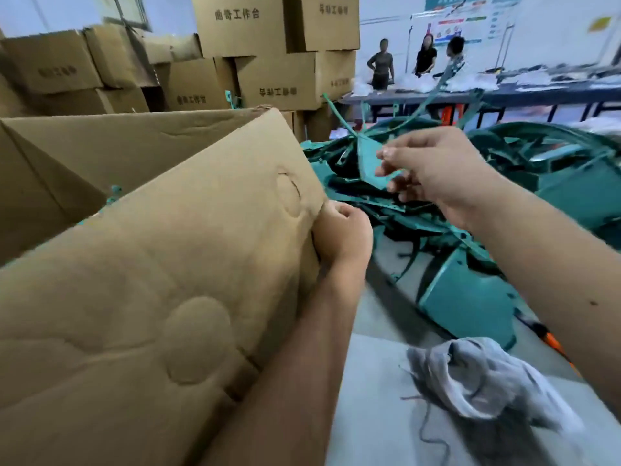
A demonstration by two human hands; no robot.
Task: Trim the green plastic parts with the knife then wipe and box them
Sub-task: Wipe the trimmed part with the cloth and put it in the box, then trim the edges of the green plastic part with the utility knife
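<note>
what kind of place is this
Most likely a factory finishing and packing area: stacked printed cartons, a heap of green plastic parts on the bench, and more workers at a long table behind.

Stacked printed cartons (275,45) fill the back left. Three people (381,63) stand by a long table (537,92). Posters (467,18) hang on the white wall (554,31).

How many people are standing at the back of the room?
3, side by side behind the long table: one left, one middle, one right. Others may be hidden.
</note>
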